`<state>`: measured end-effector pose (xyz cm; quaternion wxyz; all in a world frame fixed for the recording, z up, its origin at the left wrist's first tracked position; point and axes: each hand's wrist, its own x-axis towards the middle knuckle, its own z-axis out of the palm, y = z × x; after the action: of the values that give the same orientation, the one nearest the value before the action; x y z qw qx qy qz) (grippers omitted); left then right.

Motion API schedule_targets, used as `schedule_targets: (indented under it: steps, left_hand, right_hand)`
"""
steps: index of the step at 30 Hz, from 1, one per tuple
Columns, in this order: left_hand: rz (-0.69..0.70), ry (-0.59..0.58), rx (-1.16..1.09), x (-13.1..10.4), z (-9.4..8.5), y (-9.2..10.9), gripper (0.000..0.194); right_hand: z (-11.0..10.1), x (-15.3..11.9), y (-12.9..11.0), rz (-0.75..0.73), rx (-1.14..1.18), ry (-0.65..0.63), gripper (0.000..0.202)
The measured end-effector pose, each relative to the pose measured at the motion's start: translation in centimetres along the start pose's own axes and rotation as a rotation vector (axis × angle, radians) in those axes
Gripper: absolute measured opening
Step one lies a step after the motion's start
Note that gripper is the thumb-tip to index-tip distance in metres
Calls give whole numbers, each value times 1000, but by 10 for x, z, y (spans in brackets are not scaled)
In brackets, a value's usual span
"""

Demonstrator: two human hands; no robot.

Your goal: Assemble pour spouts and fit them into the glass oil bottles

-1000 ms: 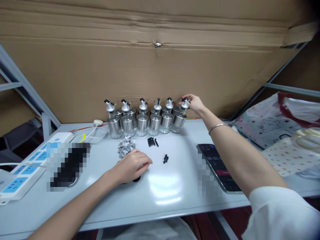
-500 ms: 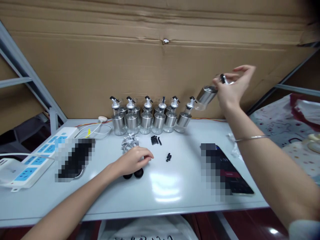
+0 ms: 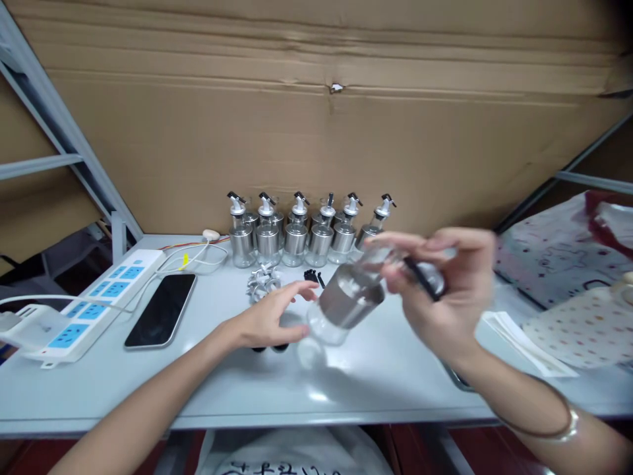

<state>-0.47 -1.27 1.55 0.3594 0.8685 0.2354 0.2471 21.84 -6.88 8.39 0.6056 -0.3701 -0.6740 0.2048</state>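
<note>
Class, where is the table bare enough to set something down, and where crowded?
Bare: the table's front strip between left forearm and right forearm; the patch between phone and left forearm. Crowded: the back row of bottles, with silver parts before them.

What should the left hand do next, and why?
Probably close the left hand around the bottle to steady it: the bottle hangs tilted from the right hand, and its base points toward the left hand's parted thumb and fingers.
</note>
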Motion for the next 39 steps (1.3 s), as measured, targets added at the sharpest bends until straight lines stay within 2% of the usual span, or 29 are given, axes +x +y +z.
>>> schedule_targets:
  steps: [2,5,7,12,17,22,26,29,32,35,39]
  left_hand:
    - [5,-65,-22,1,0,5,72]
    - [-54,-130,-5,3,4,6,62]
    - [-92,-145,9,4,6,4,54]
    - [-88,-137,17,6,9,0,52]
    - [-72,-108,92,7,8,0,46]
    - [-98,-117,88,6,10,-5,47]
    - [-155,-104,66,5,11,-10,46]
    - [-182,-89,78,6,11,-11,43]
    - [-204,-97,61,7,10,-9,42]
    - [-212,-100,32,8,9,-7,40]
    - [-222,-104,23,8,10,-8,40]
  right_hand:
    - [19,-13,2,-102,67,-29,31]
    - [32,-17,7,-182,122,-120,33]
    - [33,-15,13,-197,134,-145,33]
    - [33,-13,25,-155,139,-117,32]
    - [35,-15,32,-165,124,-144,42]
    - [34,-10,42,-46,103,-117,37]
    - [37,2,51,147,189,-113,24]
    - [44,15,54,251,307,16,24]
    - [54,31,51,262,441,147,25]
    - [62,46,46,277,523,92,26]
    - [67,56,39,259,506,-28,26]
